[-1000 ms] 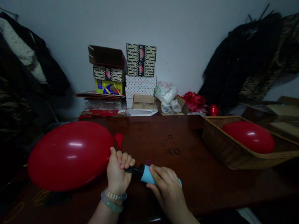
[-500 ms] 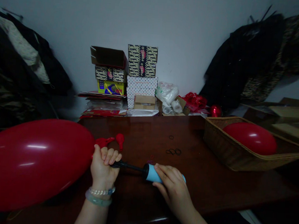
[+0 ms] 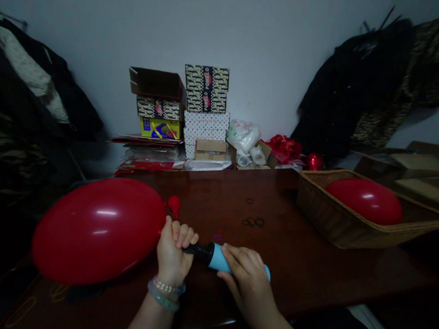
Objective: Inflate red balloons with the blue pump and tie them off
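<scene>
A large inflated red balloon (image 3: pixel 100 232) lies to the left of my left hand (image 3: pixel 177 246), its neck end at my closed fist. That fist is also wrapped round the black end of a hand balloon pump (image 3: pixel 219 258); the exact join of neck and pump is hidden by my fingers. My right hand (image 3: pixel 248 274) grips the pump's light blue barrel. Between the two hands a short black length of the pump shows. A small uninflated red balloon (image 3: pixel 173 205) rests on the table just behind my left fist.
Black rubber bands (image 3: pixel 253 222) and small red and purple bands (image 3: pixel 219 233) lie on the dark table (image 3: pixel 276 197). At right, a wicker basket (image 3: pixel 323 216) holds another inflated red balloon (image 3: pixel 365 199). Stacked boxes (image 3: pixel 207 90) stand by the wall; yellowish bands (image 3: pixel 22 311) lie front left.
My left hand has moved right, bringing the big balloon with it. The black shaft showing between my hands is shorter. My right hand has stayed nearly in place on the barrel.
</scene>
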### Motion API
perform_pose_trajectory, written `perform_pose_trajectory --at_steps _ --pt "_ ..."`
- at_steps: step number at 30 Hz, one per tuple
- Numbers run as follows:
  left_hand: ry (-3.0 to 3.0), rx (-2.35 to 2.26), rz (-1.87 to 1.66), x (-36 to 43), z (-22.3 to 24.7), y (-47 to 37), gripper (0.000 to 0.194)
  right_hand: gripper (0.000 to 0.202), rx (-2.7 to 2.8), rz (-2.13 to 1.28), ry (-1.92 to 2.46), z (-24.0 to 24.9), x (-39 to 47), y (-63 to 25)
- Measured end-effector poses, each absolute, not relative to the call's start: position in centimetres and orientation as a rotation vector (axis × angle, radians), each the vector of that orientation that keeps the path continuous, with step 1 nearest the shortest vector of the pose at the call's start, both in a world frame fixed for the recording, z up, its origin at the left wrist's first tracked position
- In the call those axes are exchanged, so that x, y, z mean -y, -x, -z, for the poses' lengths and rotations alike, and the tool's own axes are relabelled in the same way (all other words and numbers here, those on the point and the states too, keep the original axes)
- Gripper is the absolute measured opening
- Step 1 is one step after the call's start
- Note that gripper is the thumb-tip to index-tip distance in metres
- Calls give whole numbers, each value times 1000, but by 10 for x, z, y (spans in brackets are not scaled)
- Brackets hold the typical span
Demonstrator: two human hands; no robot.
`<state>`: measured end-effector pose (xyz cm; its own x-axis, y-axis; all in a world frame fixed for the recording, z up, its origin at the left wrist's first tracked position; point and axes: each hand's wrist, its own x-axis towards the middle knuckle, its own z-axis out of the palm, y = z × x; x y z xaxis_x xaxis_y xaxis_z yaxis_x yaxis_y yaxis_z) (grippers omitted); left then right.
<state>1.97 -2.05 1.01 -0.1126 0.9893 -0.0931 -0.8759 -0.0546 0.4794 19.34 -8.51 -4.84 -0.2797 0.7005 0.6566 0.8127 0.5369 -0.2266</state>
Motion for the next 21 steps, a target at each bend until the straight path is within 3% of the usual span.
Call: perform_pose_trajectory --at_steps 21 --pt "-284 -503 -1725 2 -16 3 51 44 2102 170 1197 43 71 -222"
